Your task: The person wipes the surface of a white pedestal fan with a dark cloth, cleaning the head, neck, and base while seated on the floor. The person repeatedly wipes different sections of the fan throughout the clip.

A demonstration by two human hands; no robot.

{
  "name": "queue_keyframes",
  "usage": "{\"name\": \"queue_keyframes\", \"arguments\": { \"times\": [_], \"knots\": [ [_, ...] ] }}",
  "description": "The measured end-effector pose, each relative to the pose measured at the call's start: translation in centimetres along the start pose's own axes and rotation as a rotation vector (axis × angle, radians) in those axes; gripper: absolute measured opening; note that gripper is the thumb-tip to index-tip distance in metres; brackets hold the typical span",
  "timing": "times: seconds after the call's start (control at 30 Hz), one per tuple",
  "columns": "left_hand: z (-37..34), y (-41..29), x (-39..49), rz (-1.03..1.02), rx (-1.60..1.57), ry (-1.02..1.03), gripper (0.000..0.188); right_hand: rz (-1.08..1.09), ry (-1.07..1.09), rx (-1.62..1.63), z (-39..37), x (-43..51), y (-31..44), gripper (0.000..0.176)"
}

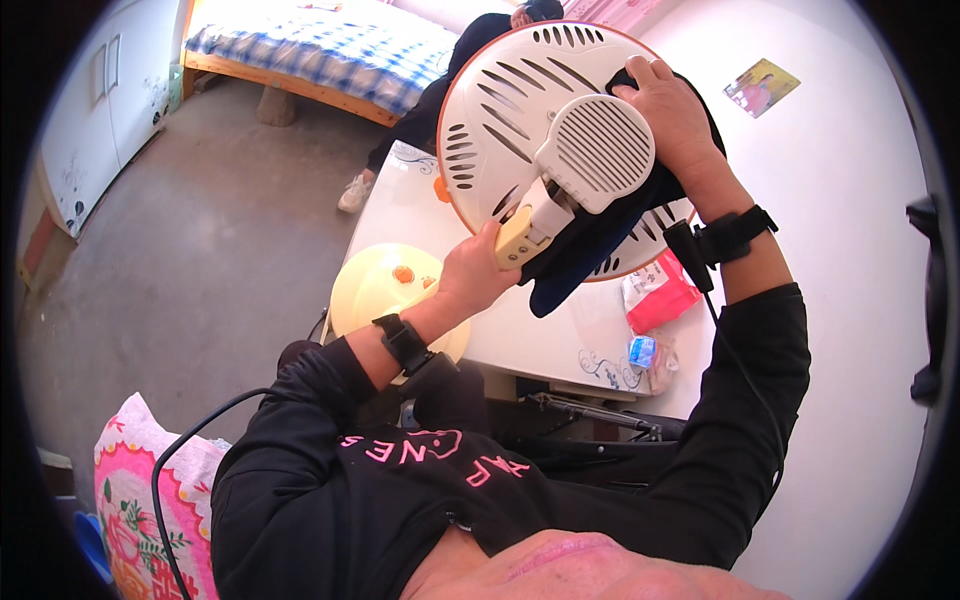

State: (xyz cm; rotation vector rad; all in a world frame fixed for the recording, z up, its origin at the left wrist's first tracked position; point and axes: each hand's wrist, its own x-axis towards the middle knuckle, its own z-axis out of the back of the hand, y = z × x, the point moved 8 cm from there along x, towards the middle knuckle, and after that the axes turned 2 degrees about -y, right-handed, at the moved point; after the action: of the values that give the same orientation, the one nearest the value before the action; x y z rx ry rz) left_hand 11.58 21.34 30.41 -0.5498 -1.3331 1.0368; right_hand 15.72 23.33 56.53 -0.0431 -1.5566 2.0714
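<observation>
A dish-shaped electric heater (510,112) stands before me, its white slotted back facing me and an orange rim around it. My left hand (476,266) grips the cream neck (517,240) below the round ribbed housing (600,150). My right hand (671,116) holds a dark cloth (577,259) against the back of the heater, right of the housing. The cloth hangs down behind the housing and neck. Under my left forearm is the heater's round cream base (367,289), with orange knobs (403,274) on it.
The heater's base rests on a white patterned table (540,322). A red and white bag (660,292) and a small blue packet (642,351) lie at its right. Beyond sits a person in dark clothes (420,112), by a bed (322,67). A white wall (825,300) stands at right.
</observation>
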Motion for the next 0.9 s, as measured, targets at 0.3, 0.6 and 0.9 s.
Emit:
{"name": "queue_keyframes", "arguments": {
  "times": [0.3, 0.6, 0.9],
  "knots": [
    [0.0, -0.1, 0.5, 0.009, -0.011, -0.012, 0.042, -0.016, 0.151, 0.213, -1.2, 1.2, -0.8, 0.024],
    [-0.1, -0.4, 0.1, 0.010, -0.032, -0.009, 0.043, -0.228, -0.356, 0.826, -2.1, -2.7, -3.4, 0.026],
    [-0.2, -0.5, -0.4, 0.019, -0.013, -0.022, 0.043, -0.624, -0.709, 0.784, -0.9, -6.8, -3.6, 0.028]
  ]
}}
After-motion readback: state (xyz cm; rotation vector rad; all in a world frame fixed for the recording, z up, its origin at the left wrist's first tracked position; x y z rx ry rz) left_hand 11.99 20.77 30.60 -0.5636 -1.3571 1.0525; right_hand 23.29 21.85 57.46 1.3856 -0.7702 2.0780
